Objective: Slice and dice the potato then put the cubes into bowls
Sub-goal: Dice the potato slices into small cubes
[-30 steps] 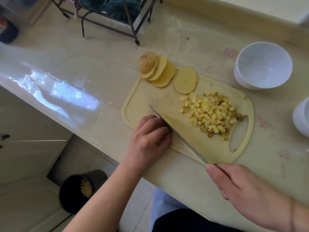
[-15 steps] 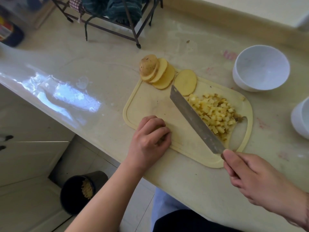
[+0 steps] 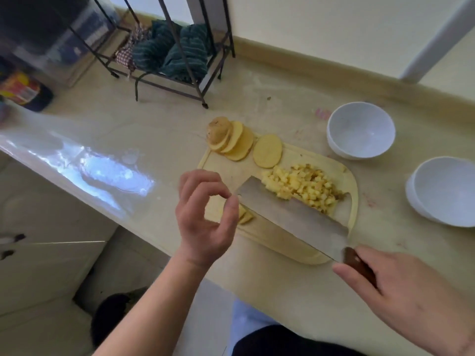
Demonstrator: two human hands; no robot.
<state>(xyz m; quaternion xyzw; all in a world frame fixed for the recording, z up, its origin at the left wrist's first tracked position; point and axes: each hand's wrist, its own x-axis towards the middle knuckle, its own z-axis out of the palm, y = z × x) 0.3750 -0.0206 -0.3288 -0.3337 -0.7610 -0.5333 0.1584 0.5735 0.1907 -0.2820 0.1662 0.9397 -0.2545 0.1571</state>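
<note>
A pale yellow cutting board [image 3: 288, 242] lies on the counter. At its far left corner leans a stack of potato slices [image 3: 231, 138], with one slice [image 3: 267, 150] lying flat beside it. A heap of potato cubes [image 3: 303, 187] covers the board's right part. My right hand [image 3: 401, 291] grips the dark handle of a broad cleaver [image 3: 293, 214], whose flat blade rests against the near side of the heap. My left hand [image 3: 205, 217] hovers raised over the board's left edge, fingers curled apart and holding nothing. A few cut potato strips [image 3: 245, 217] lie just past it.
Two white bowls stand right of the board: one [image 3: 361, 129] farther back, one [image 3: 444, 191] nearer the right edge. A black wire rack [image 3: 177, 60] holding dark cloths stands at the back. The counter's front edge runs diagonally under my arms, with a dark bin [image 3: 110, 319] on the floor below.
My left hand has lifted off the board and opened, uncovering cut strips. The cleaver has tilted flat and slid against the cube heap. The camera has moved closer and tilted up.
</note>
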